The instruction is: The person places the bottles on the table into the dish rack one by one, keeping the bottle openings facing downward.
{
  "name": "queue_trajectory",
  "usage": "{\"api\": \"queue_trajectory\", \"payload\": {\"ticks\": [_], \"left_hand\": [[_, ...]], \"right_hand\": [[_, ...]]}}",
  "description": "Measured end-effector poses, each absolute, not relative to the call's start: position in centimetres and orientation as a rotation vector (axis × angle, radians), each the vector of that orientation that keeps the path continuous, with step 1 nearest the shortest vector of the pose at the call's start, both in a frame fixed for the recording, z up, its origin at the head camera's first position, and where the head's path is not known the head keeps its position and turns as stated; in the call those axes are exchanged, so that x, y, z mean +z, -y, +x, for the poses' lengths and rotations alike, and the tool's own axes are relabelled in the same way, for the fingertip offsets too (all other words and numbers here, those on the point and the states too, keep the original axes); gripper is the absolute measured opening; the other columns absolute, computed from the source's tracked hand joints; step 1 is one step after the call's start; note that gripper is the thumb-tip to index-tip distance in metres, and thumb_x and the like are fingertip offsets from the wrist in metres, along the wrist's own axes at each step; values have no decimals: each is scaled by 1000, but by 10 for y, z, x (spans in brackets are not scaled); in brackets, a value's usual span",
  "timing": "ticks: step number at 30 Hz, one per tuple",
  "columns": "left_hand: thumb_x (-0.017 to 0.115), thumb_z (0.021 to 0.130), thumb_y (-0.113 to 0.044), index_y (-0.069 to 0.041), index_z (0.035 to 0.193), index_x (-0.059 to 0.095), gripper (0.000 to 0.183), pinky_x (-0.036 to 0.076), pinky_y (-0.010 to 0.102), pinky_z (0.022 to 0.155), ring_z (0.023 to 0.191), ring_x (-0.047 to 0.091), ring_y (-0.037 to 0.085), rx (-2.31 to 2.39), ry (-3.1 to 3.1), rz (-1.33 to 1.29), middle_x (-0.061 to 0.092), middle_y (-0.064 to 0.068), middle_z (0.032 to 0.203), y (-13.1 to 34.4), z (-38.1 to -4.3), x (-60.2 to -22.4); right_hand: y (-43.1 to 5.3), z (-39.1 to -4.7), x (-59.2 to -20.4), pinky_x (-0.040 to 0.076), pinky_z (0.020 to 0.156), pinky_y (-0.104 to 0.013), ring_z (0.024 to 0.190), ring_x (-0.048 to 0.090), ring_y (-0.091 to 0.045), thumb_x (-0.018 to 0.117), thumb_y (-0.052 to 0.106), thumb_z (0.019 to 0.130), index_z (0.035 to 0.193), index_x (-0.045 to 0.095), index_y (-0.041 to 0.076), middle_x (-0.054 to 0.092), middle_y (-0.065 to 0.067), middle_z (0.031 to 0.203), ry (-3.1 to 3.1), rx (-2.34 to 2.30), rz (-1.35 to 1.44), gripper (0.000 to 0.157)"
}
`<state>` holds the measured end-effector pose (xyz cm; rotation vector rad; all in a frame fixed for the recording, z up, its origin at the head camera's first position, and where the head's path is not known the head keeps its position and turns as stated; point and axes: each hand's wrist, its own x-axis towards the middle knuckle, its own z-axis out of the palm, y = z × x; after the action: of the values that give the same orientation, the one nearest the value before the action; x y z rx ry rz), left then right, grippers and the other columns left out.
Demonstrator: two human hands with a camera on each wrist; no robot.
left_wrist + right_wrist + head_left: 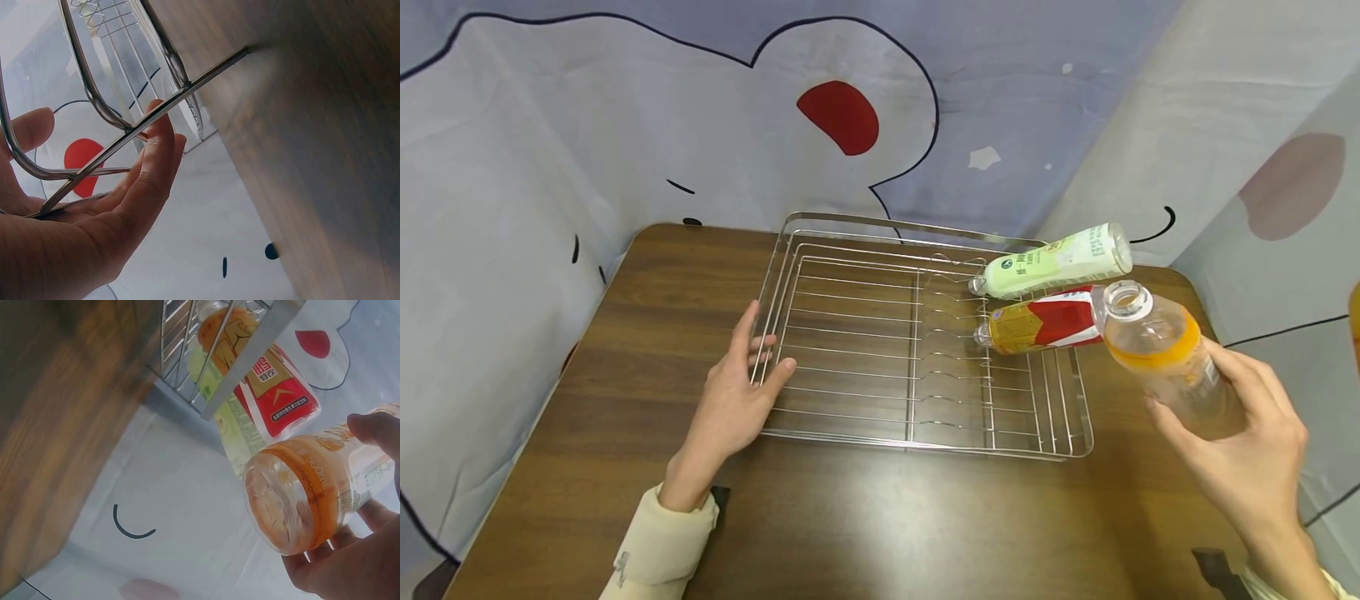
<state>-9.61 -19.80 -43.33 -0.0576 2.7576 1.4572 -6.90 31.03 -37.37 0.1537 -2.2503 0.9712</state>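
A silver wire rack (912, 333) stands on the table. At its left end my left hand (736, 398) holds the side wires, thumb inside and fingers outside; in the left wrist view, fingers (159, 153) reach past the wire. My right hand (1255, 417) grips a clear plastic bottle (1157, 333) with an orange band, raised off the rack's right end, its uncapped mouth tilted toward the rack. A pale green bottle (1060, 262) and a red and gold bottle (1041, 321) lie side by side on the rack's right part, necks pointing left.
The brown wooden table (865, 517) extends in front of the rack. A printed cloth (700, 125) hangs close behind it and along both sides. Wavy wire dividers (936, 358) run across the rack's right half.
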Motion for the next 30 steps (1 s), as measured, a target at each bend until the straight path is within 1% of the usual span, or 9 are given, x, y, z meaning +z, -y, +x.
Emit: {"api": "queue_trajectory", "payload": {"ticks": [5,11,18,21,26,28,30], "left_hand": [[69,112,-32,-25,181,5,94,54,69,105,146,56,50,1460,-2748,-64,58,23,161,198,-97,-433],[69,112,-32,-26,181,5,94,53,69,106,146,56,50,1462,-2744,-64,57,23,161,198,-97,-433],[69,112,-32,-26,181,5,94,53,69,106,146,56,50,1460,-2746,-62,57,23,161,198,-97,-433],[69,112,-32,-26,181,5,94,53,69,106,146,56,50,1462,-2743,-66,57,23,161,198,-97,-433],[68,112,-33,-24,181,5,94,54,69,106,146,56,50,1463,-2743,-64,57,23,161,198,-97,-433],[68,112,-34,-24,181,5,94,54,69,105,146,56,50,1463,-2743,-61,57,23,162,198,-96,-433],[68,112,-34,-24,181,5,94,54,68,105,146,56,50,1463,-2741,-61,57,23,162,198,-96,-433]], "right_hand": [[-310,-69,-371,38,100,-13,117,57,7,87,6,67,137,77,2,65,26,128,2274,934,178,71],[-309,-70,-367,36,102,-11,122,54,8,83,16,69,138,77,3,62,27,132,2289,882,214,70],[-313,-71,-366,35,104,-11,125,52,9,81,20,70,140,77,5,58,29,134,2316,843,225,71],[-313,-71,-367,34,104,-10,126,52,10,81,25,70,139,77,5,58,29,135,2317,828,235,71],[-315,-73,-366,33,103,-9,128,49,11,75,38,75,140,76,6,54,30,137,2359,776,292,72],[-315,-75,-365,32,104,-9,130,47,11,72,44,79,140,77,6,54,29,138,2368,743,328,72],[-313,-76,-363,31,106,-11,129,46,8,69,48,82,138,77,6,63,17,133,2360,707,373,71]]}}
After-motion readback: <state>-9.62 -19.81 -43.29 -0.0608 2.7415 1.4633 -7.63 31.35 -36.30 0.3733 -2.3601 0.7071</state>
